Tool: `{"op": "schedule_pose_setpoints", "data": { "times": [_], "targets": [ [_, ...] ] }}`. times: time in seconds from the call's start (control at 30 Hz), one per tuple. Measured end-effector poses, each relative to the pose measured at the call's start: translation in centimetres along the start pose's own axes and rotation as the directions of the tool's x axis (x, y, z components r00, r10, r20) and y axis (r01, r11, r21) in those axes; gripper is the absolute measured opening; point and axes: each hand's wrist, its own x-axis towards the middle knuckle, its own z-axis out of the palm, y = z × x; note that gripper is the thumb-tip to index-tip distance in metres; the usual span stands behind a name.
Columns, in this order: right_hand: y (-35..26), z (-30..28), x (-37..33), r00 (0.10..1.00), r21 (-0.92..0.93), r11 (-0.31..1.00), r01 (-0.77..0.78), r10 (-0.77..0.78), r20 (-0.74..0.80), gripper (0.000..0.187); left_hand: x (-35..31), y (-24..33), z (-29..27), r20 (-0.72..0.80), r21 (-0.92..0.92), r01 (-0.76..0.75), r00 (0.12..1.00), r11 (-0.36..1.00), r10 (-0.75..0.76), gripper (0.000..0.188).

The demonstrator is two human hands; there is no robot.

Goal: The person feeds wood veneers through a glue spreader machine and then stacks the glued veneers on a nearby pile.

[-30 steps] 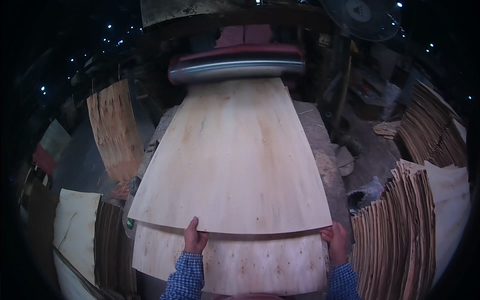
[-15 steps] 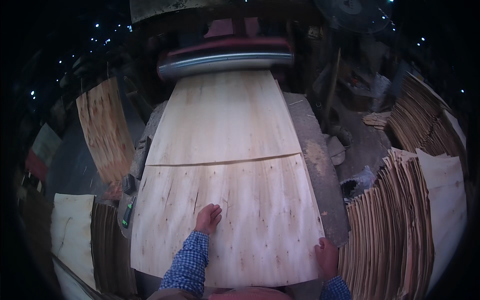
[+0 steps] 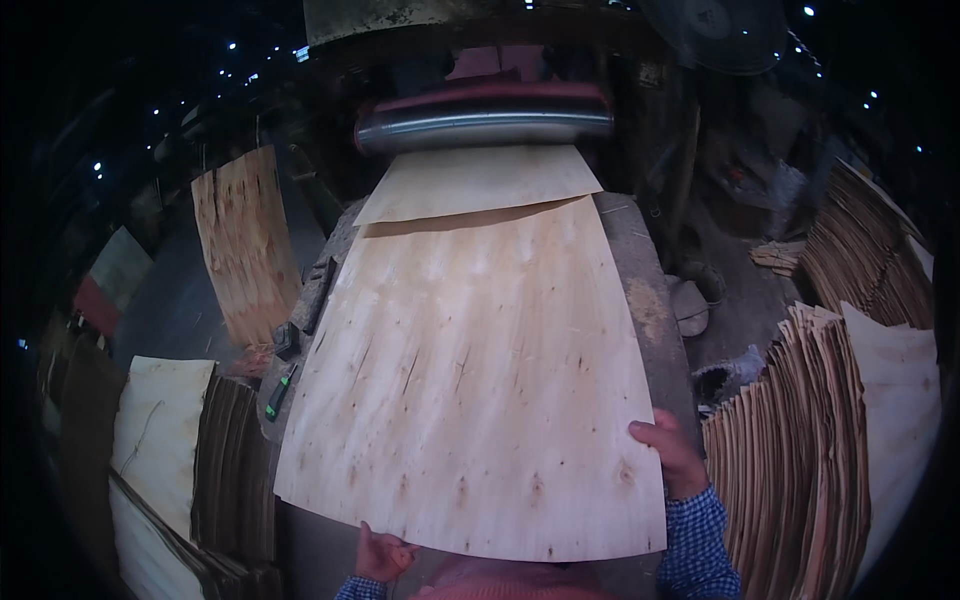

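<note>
A wide pale wood veneer sheet (image 3: 480, 370) with dark knots and short splits lies lengthwise before me. The far end is overlapped by a smoother veneer sheet (image 3: 480, 185), whose far edge meets a shiny metal roller (image 3: 485, 123). My right hand (image 3: 672, 455) grips the near sheet's right edge, thumb on top and fingers beneath. Down at the front edge, toward its left corner, my left hand (image 3: 383, 556) touches the sheet's rim with thumb and fingers apart.
Upright stacks of veneer stand at right (image 3: 790, 430) and left (image 3: 235, 470). A green-and-black cutter knife (image 3: 278, 398) and a dark block (image 3: 287, 341) lie along the table's left edge. A brownish veneer piece (image 3: 247, 245) leans farther left. A bucket (image 3: 700, 285) sits at right.
The smoother sheet has slid away under the roller, uncovering more of the knotted one. My left hand has left the sheet's surface for its front edge; my right hand has moved up the right edge.
</note>
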Motion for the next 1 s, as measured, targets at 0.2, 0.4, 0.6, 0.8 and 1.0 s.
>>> {"op": "schedule_pose_setpoints", "data": {
  "times": [0.2, 0.4, 0.6, 0.8, 1.0],
  "targets": [
    [7.2, -5.7, -0.8, 0.984, 0.206, 0.977, -0.054, 0.088, -0.157, 0.036, 0.1, -2.2, 5.6, 0.034, -0.235, -0.188, 0.979, 0.954, 0.201, 0.065],
    [8.2, -5.9, 0.0, 0.978, 0.221, 0.968, -0.118, 0.151, -0.141, 0.034, 2.5, 0.0, 7.5, -0.041, -0.132, -0.126, 0.992, 0.983, 0.121, 0.055],
    [5.1, -4.1, -1.1, 0.970, 0.141, 0.988, -0.060, 0.091, -0.226, 0.039, 1.2, 0.6, 6.0, -0.147, 0.196, -0.090, 0.982, 0.976, 0.120, 0.048],
    [-1.5, 0.3, 0.4, 0.976, 0.441, 0.897, 0.034, 0.065, -0.207, 0.045, 3.0, 1.9, 12.3, -0.050, 0.259, -0.241, 0.964, 0.936, 0.262, 0.046],
    [6.1, -4.4, 3.2, 0.880, 0.278, 0.930, 0.238, -0.086, -0.466, 0.043, 14.0, 6.3, 18.9, -0.006, 0.286, -0.276, 0.957, 0.917, 0.290, 0.025]
  ]
}}
